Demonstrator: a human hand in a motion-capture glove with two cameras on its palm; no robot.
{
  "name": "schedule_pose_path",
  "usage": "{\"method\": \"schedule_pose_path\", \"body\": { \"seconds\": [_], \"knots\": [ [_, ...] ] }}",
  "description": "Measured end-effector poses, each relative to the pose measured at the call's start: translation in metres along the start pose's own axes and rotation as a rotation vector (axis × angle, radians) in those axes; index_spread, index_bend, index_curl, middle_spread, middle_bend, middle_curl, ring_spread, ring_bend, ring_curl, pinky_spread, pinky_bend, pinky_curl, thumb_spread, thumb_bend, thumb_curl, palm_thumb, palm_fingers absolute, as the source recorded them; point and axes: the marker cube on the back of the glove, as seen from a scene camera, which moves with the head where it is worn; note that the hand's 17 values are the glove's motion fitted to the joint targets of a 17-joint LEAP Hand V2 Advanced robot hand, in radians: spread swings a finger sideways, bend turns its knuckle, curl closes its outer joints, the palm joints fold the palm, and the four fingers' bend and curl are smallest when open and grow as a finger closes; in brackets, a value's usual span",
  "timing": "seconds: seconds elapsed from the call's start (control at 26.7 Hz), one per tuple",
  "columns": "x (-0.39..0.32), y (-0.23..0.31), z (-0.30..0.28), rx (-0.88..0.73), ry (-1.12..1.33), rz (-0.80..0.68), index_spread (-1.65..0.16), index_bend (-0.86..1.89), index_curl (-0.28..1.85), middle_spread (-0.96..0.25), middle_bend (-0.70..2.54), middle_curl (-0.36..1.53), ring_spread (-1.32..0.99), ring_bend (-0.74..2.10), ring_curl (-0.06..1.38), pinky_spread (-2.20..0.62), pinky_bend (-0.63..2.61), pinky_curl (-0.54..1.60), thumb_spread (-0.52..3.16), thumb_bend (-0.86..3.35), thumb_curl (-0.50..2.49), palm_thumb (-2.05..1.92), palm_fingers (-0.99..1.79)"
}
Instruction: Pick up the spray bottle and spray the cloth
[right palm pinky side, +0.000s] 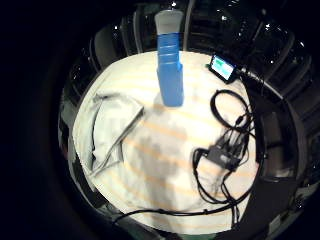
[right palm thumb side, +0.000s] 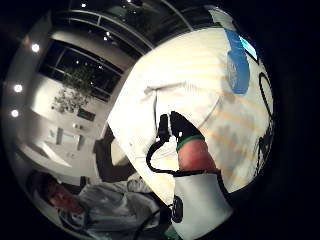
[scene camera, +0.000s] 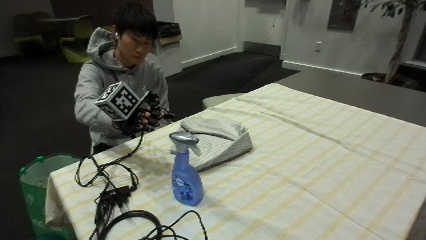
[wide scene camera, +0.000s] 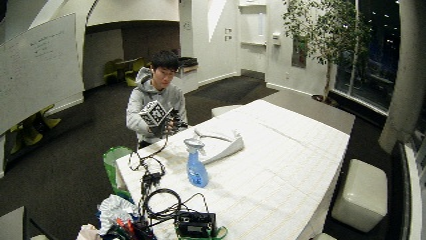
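Note:
A blue spray bottle (scene camera: 186, 177) with a grey trigger head stands upright on the striped tablecloth (scene camera: 319, 165), near the table's front corner. A folded pale grey cloth (scene camera: 216, 137) lies just behind it, closer to the seated person. My gloved right hand (scene camera: 145, 117) hangs in the air in front of the person's chest, over the table's edge, apart from both things. Its fingers are loosely curled and hold nothing. In the little finger side palm view the bottle (right palm pinky side: 169, 70) and the cloth (right palm pinky side: 112, 130) lie side by side below the palm. The black thumb (right palm thumb side: 182, 131) shows over the table.
Black cables and a small black box (scene camera: 110, 197) trail over the table end beside the bottle. A small device with a lit screen (right palm pinky side: 222, 67) sits near the cables. A green bin (scene camera: 40, 175) stands on the floor by the corner.

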Motion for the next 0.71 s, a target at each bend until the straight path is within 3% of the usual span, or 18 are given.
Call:
{"method": "schedule_pose_path", "body": {
  "seconds": [0.71],
  "knots": [
    [0.048,-0.049,0.022,0.127,-0.288,0.276,-0.31,0.09,0.1,-0.03,0.28,0.31,-0.01,0.41,0.24,0.19,0.5,0.33,0.98,-0.02,0.41,0.7,-0.08]
  ]
}}
